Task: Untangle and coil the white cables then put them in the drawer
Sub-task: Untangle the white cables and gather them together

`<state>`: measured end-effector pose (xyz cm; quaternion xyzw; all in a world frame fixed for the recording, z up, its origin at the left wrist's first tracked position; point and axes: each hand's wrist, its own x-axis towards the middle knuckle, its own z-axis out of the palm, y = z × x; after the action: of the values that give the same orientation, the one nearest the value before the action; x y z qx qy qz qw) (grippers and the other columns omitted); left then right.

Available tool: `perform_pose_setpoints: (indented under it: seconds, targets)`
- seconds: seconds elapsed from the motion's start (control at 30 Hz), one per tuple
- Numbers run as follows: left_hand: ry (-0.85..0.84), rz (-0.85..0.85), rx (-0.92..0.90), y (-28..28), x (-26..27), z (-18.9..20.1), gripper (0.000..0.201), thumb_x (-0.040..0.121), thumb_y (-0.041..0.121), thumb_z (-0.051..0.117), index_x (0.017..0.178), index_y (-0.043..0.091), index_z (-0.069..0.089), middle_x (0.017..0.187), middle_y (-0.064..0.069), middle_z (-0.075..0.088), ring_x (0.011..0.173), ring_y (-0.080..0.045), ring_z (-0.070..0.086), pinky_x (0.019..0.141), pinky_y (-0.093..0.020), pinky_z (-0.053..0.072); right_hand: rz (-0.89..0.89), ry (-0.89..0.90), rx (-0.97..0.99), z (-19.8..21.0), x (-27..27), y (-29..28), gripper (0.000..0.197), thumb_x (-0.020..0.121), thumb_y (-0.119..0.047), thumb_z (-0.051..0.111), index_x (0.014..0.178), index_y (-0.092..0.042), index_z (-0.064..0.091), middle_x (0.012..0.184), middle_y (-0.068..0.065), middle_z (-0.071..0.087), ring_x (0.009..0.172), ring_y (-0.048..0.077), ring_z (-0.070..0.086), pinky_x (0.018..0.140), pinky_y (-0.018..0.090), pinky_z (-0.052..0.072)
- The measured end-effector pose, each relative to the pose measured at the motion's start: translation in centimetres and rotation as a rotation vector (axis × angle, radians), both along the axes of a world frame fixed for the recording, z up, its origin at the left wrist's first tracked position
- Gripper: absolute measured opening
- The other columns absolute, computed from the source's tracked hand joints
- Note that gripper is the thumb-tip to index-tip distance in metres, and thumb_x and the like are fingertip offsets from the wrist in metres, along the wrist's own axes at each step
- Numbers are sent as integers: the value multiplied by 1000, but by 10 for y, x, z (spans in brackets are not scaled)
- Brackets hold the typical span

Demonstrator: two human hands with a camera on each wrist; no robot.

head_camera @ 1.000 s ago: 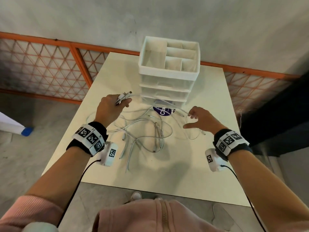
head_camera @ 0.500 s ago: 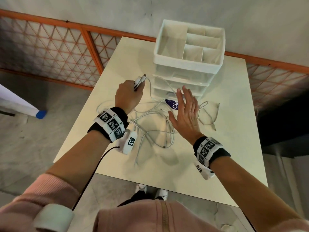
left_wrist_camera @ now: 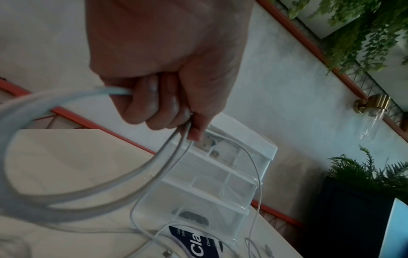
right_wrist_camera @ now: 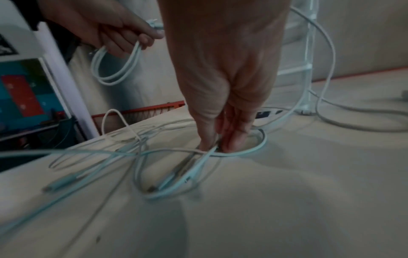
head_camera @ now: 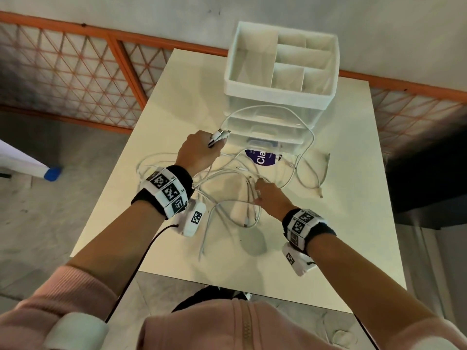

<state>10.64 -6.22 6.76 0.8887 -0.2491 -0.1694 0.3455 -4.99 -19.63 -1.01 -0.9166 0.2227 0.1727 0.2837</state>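
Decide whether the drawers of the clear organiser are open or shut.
Shut: every drawer front on the drawer unit sits flush with its frame, none pulled out; white cables lie loose on the table.

Dark label (head_camera: 262, 157) on the table, at the foot of the drawer unit: the white letters "Cla" can be read; the rest is cut off.
Smaller print on the same label (left_wrist_camera: 194, 244): too small to be read.
Wristband markers (head_camera: 168, 190): black-and-white coded squares; no words.

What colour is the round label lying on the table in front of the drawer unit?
Dark purple label with white lettering, clearest in the head view.
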Motion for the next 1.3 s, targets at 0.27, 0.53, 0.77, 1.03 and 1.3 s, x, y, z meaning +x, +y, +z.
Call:
perform_pose_setpoints:
  seconds: [0.27, 0.53, 0.77, 1.03, 1.3]
  targets:
    - [114, 5, -23, 15, 0, 2, 63, 76, 31, 77, 120, 4, 42, 85, -7, 55, 77, -21, 52, 69, -27, 36, 140, 180, 376, 47, 15, -28, 14, 82, -5, 69, 95, -5, 64, 83, 8, 69, 71, 13, 63, 64, 21, 47]
    - [326, -166, -340, 7, -28, 27, 34, 85, 47, 63, 84, 15, 51, 64, 5, 40, 59, -10, 39, 60, -25, 36, 33, -340, 588, 141, 27, -19, 21, 83, -8, 70, 97, 6, 62, 88, 12, 65, 81, 24, 71, 83, 30, 56]
    - [353, -240, -505, -7, -51, 45, 35, 98, 41, 43, 102, 7, 53, 82, -5, 54, 70, -10, 47, 58, -19, 37, -19, -460, 458, 156, 25, -2, 15, 80, -9, 73, 87, 3, 68, 70, 4, 71, 67, 15, 73, 77, 33, 58]
    - [262, -97, -672, -14, -62, 78, 33, 103, 29, 31, 78, 16, 47, 74, 5, 45, 60, -1, 45, 61, -13, 41, -95, -465, 542, 150, 15, 2, 37, 79, -13, 75, 106, 0, 53, 90, 12, 66, 87, 22, 66, 88, 38, 51]
    - [487, -150, -1030, -5, -54, 116, 35, 104, 28, 26, 75, 15, 41, 64, 5, 43, 46, -5, 38, 51, -20, 41, 3, -549, 613, 149, 11, 3, 16, 84, -11, 70, 98, -4, 65, 89, 21, 67, 79, 11, 61, 80, 25, 50]
